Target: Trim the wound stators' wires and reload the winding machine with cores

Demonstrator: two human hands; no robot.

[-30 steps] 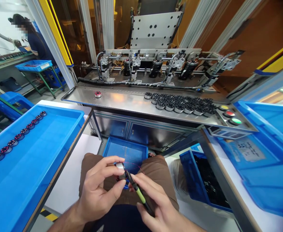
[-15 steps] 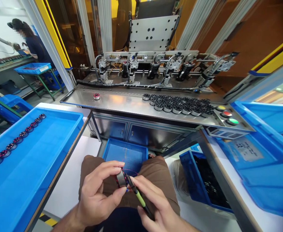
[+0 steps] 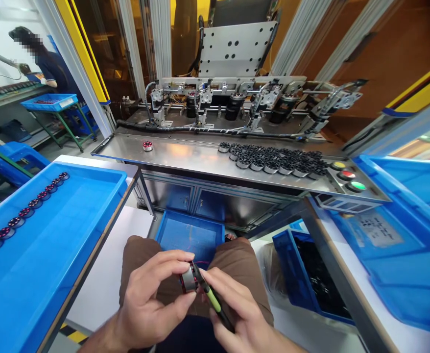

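Note:
Over my lap, my left hand (image 3: pixel 152 299) pinches a small round wound motor part (image 3: pixel 189 280) between thumb and fingers. My right hand (image 3: pixel 237 314) grips a slim tool with a green handle (image 3: pixel 212 299); its dark tip rests against the part's edge. A thin red wire loops off the part. Below my hands a small blue tray (image 3: pixel 189 235) sits between my knees.
A large blue tray (image 3: pixel 71 220) on my left carries a row of wound parts (image 3: pixel 24 212). The steel machine shelf (image 3: pixel 185 154) holds one wound part (image 3: pixel 148 145), a cluster of dark unwound ones (image 3: pixel 274 159) and coloured buttons (image 3: pixel 347 175). Blue bins stand at right. Another person works at far left.
My left hand has turned the part between its fingers, and both hands have sunk slightly lower. The tool tip stays at the part.

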